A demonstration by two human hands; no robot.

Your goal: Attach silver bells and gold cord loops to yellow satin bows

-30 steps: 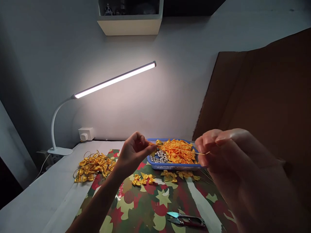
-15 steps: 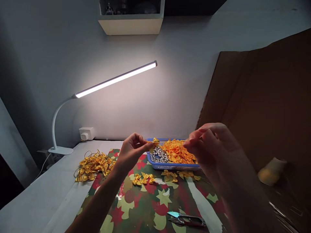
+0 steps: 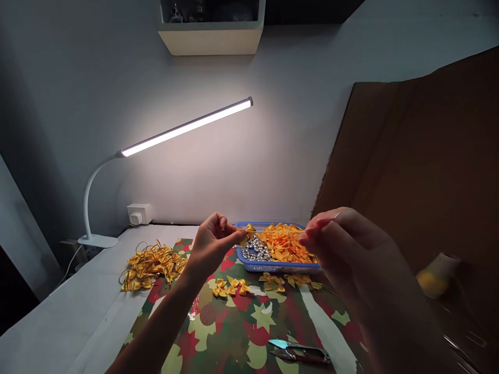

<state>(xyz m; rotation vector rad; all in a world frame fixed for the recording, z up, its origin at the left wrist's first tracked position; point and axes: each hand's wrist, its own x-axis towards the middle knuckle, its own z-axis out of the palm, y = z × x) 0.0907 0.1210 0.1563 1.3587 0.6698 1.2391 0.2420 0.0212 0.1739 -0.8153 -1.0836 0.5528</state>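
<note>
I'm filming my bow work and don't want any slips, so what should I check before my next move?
1. Yellow satin bow pinched in the left hand: ok.
2. What the right hand holds: cannot tell; a thin bright item at its fingertips is too small to identify.
3. Light on the right hand: not ok; it sits in shadow.
4. Blue plastic basket with silver beads just beyond the hands: ok.
5. Thread snips on the patterned mat, apart from both hands: ok.
</note>
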